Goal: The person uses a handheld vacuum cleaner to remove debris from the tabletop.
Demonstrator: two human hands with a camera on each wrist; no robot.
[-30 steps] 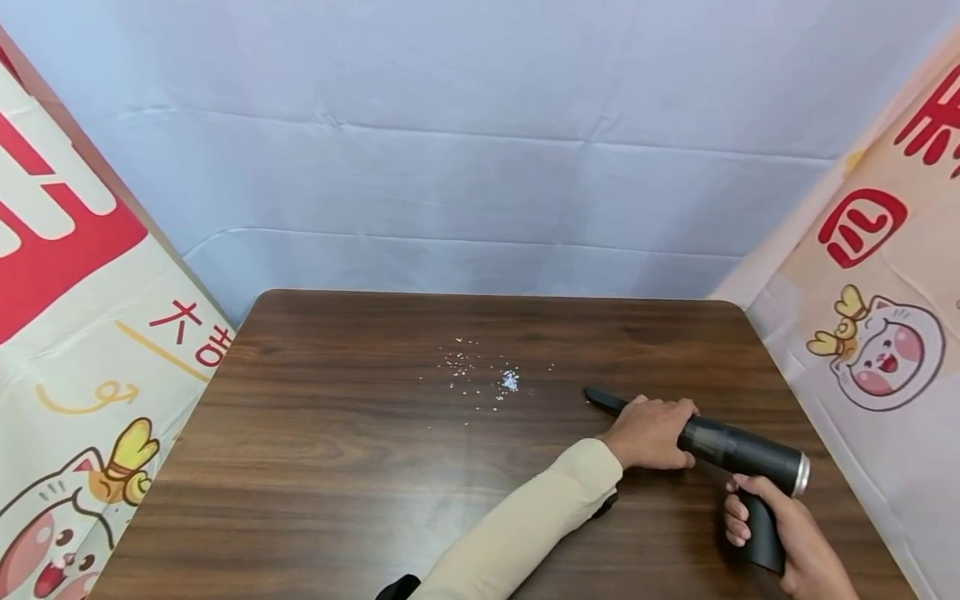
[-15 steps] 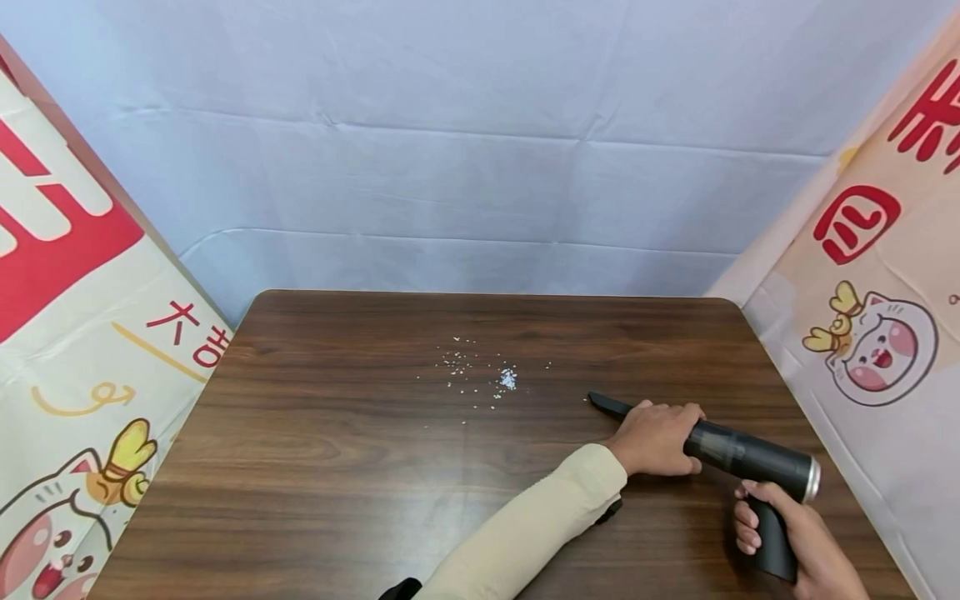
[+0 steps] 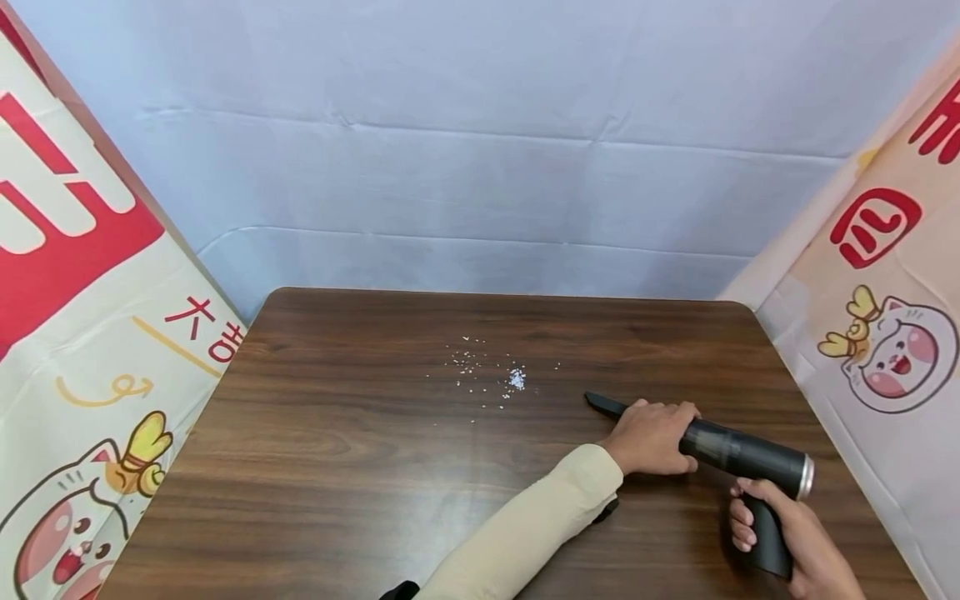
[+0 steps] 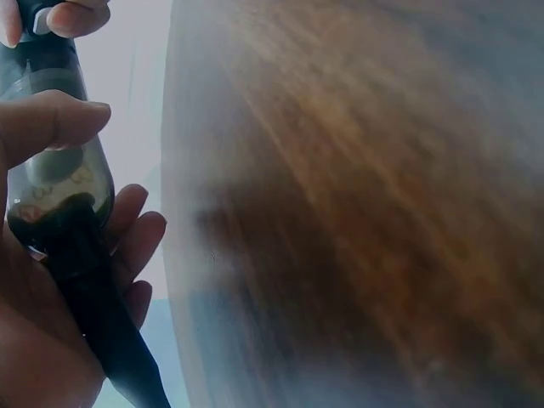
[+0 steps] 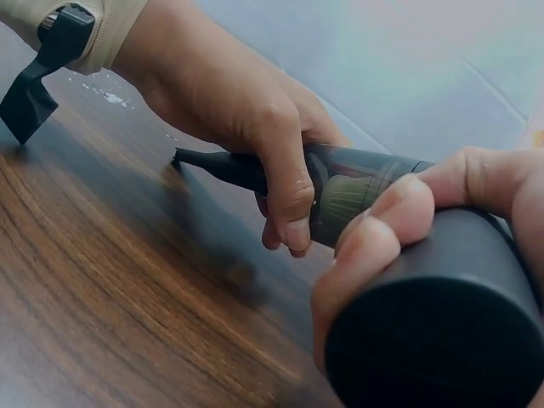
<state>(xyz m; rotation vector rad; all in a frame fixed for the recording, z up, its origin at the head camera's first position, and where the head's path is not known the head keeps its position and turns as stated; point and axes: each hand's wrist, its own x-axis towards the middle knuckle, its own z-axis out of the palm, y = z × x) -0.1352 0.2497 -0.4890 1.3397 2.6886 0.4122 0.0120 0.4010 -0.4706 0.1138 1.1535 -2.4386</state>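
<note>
A black handheld vacuum cleaner [image 3: 757, 458] with a silver-rimmed rear end is held over the right side of the table. My left hand [image 3: 651, 437] grips its front, around the clear dust cup [image 4: 93, 174], thumb on one side and fingers on the other. My right hand [image 3: 802, 537] wraps round the handle [image 5: 433, 348]. A flat narrow nozzle [image 3: 603, 405] points left past my left hand, toward small white bits [image 3: 517, 380] scattered on the tabletop. Inside the cup a pale pleated filter [image 5: 347, 197] shows in the right wrist view.
The brown wood-grain table [image 3: 300, 467] has rounded far corners. A pale cloth [image 3: 465, 167] hangs behind it. Printed banners with cartoon cats flank it, a left banner [image 3: 180, 275] and a right banner [image 3: 825, 275].
The vacuum cleaner shifts slightly to the right, then back left, with both hands keeping their grip. The head view swings a little. The white bits stay where they lie.
</note>
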